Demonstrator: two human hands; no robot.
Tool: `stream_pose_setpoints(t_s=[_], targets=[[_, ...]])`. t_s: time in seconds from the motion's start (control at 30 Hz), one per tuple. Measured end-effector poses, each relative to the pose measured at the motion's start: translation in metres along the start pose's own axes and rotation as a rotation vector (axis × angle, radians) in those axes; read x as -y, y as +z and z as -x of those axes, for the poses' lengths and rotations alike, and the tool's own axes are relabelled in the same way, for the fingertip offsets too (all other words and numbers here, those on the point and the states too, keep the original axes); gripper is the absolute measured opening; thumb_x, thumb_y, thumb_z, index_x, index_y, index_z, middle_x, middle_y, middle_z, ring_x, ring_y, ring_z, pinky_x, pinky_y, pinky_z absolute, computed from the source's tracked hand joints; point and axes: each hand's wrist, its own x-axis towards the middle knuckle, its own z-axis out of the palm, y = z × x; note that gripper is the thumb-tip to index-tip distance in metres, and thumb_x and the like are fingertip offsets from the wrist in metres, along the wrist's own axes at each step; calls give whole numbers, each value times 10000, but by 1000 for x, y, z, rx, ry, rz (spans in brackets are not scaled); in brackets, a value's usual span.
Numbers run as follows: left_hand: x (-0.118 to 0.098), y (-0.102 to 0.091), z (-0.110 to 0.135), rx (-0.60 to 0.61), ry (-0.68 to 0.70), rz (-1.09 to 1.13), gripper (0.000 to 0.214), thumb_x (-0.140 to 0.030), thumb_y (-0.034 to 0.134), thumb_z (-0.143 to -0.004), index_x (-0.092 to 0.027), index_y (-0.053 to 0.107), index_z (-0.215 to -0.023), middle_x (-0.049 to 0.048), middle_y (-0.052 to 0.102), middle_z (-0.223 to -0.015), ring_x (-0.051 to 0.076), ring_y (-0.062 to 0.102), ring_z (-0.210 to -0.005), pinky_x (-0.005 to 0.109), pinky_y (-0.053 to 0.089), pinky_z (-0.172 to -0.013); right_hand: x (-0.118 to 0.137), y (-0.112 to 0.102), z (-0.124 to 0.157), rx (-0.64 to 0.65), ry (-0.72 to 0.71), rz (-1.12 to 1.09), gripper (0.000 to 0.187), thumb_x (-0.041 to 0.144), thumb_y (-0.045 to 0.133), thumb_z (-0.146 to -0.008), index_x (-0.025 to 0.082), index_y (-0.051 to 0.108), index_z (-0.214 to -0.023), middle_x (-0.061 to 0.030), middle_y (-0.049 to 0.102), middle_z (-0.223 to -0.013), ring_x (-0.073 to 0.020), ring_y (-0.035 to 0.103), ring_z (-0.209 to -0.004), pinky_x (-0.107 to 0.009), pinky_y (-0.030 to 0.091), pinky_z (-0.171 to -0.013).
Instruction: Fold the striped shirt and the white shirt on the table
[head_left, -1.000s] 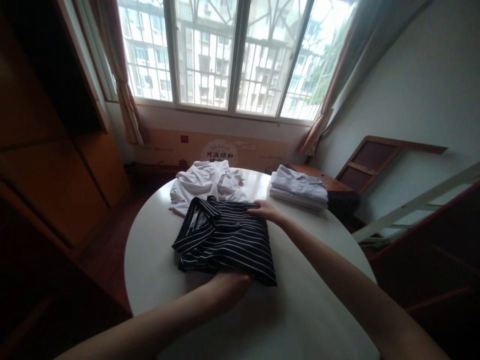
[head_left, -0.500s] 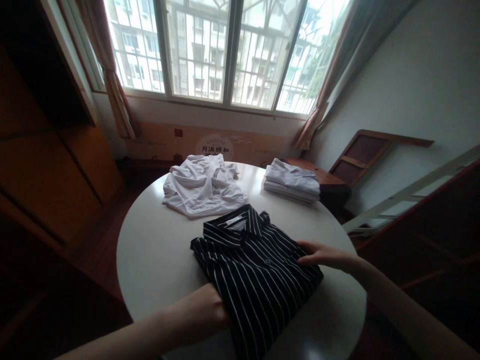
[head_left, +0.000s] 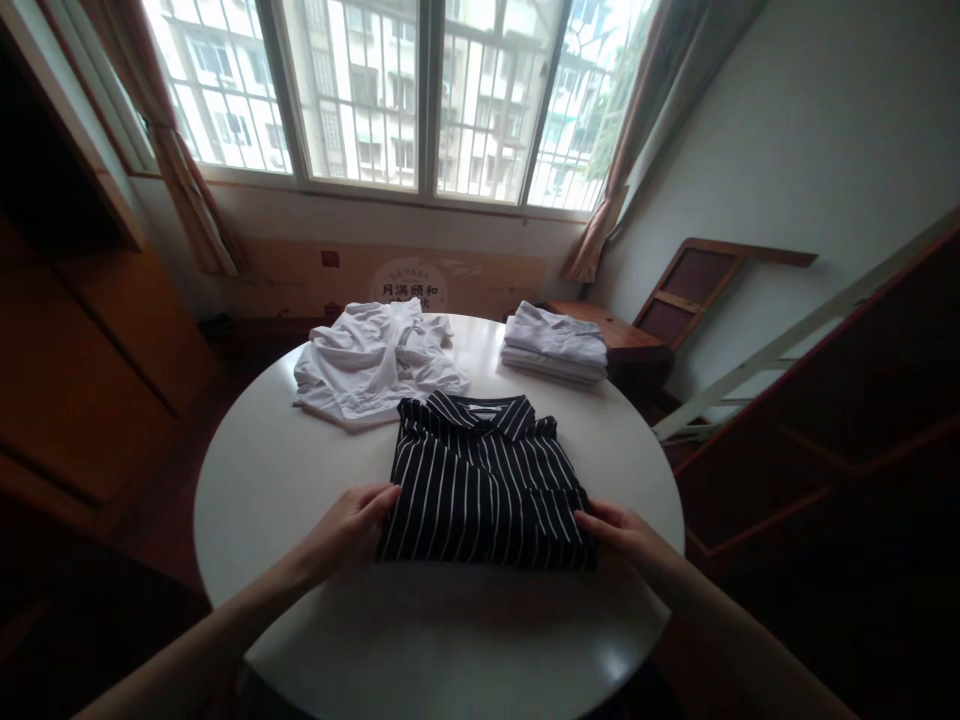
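Note:
A black shirt with white stripes (head_left: 480,490) lies folded into a rough rectangle on the round white table (head_left: 262,500), its collar toward the window. My left hand (head_left: 367,510) pinches the shirt's left edge, thumb on top. At the opposite edge, my right hand (head_left: 615,525) grips the cloth between thumb and fingers. The fingertips beneath the fabric are hidden on both sides. Behind the shirt, to the left, is a crumpled heap of white clothing (head_left: 375,365); a stack of folded white shirts (head_left: 555,345) sits at the back right.
Beyond the table's far right side stands a low wooden cabinet (head_left: 615,340), with a wooden chair back (head_left: 686,290) close to the wall. A pale railing (head_left: 750,375) slants along the right. Curtains (head_left: 187,200) frame the barred window.
The striped shirt has turned square to me, and its near part is now folded under or in. My left hand has come out from beneath the cloth to its left edge. The view has shifted.

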Motion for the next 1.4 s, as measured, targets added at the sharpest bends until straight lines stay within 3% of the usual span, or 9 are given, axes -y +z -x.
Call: stream_pose_setpoints(t_s=[0.27, 0.53, 0.63, 0.73, 0.83, 0.93, 1.03, 1.2, 1.4], targets=[[0, 21, 19, 76, -136, 111, 354, -470, 483, -750, -145, 603, -818, 42, 631, -780, 187, 552, -719, 285, 428, -646, -2, -3, 3, 47, -30, -38, 468, 479, 677, -608, 179, 621, -963, -95, 633, -1034, -264, 567, -980, -413, 427, -867], [0, 13, 43, 211, -39, 115, 252, -381, 595, -700, -207, 626, -879, 36, 609, -1046, 224, 518, -994, 314, 401, -867, 7, -11, 25, 311, -30, 181, 452, 413, 678, -638, 172, 620, -1015, -78, 629, -1050, -255, 551, -996, -392, 433, -860], [3, 15, 42, 184, -107, 108, 314, -454, 496, -757, -187, 603, -882, 42, 623, -925, 209, 547, -874, 317, 434, -782, 5, -6, 24, 271, -22, 204, 408, 474, 613, -688, 156, 626, -943, -67, 648, -944, -228, 584, -892, -366, 458, -795], [4, 20, 41, 106, -170, 12, 370, -495, 437, -773, -157, 586, -759, 35, 599, -759, 179, 533, -715, 289, 433, -660, -2, 2, 21, 141, -52, 278, 409, 518, 580, -697, 139, 618, -846, -63, 646, -848, -217, 591, -803, -349, 467, -729], [2, 23, 44, 71, -142, -59, 326, -466, 477, -747, -161, 585, -703, 32, 591, -754, 171, 523, -710, 281, 421, -657, -5, 7, 22, 35, -72, 396, 417, 529, 587, -682, 134, 612, -813, -70, 646, -822, -228, 589, -791, -344, 463, -707], [2, 20, 43, 101, -135, 23, 296, -441, 530, -716, -182, 589, -847, 29, 615, -818, 184, 549, -774, 286, 430, -688, -1, 2, 22, 73, -57, 416, 436, 527, 604, -668, 149, 611, -883, -73, 649, -883, -228, 590, -827, -337, 464, -721], [6, 8, 26, 67, -200, 93, 422, -501, 515, -718, -168, 533, -976, 46, 625, -811, 196, 574, -756, 300, 442, -654, 8, -13, 11, 5, -59, 401, 465, 579, 555, -680, 168, 600, -891, -66, 643, -840, -192, 591, -738, -317, 465, -672], [13, -12, -36, -261, -158, 16, 584, -600, 512, -662, -122, 500, -998, 82, 606, -845, 225, 586, -790, 349, 453, -705, 22, -38, -35, -314, -140, 368, 501, 609, 558, -650, 161, 575, -873, -85, 630, -809, -173, 579, -664, -281, 439, -548], [24, -12, -94, -223, -90, -51, 481, -524, 607, -588, -123, 535, -844, 70, 608, -788, 215, 583, -731, 327, 449, -653, 34, -35, -81, -249, -47, 343, 432, 507, 685, -573, 153, 583, -798, -14, 593, -609, -114, 503, -485, -245, 371, -440]])
